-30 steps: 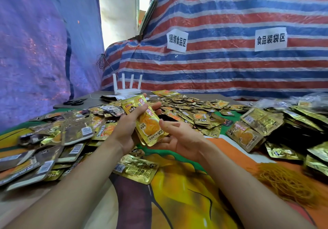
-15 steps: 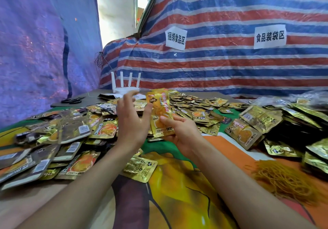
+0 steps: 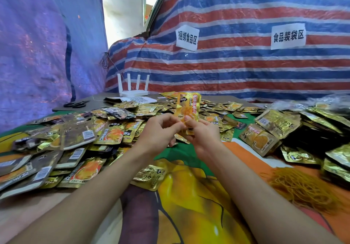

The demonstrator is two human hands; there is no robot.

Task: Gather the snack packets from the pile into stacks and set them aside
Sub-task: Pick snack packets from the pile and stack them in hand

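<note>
A small stack of golden snack packets stands upright in front of me, held at its lower end by my right hand. My left hand pinches at the same lower end, where a thin yellow rubber band seems stretched between the fingers of both hands. A wide pile of loose golden packets covers the table to the left and behind the hands. One packet lies alone near my left forearm. Bundled packets lie to the right.
A heap of yellow rubber bands lies at the right by my forearm. A white router and black scissors sit at the back left. Striped tarpaulin walls with two paper signs close off the back.
The stack passed from my left hand to my right and now stands upright. My left hand, open beside it half a second ago, has closed onto its lower end.
</note>
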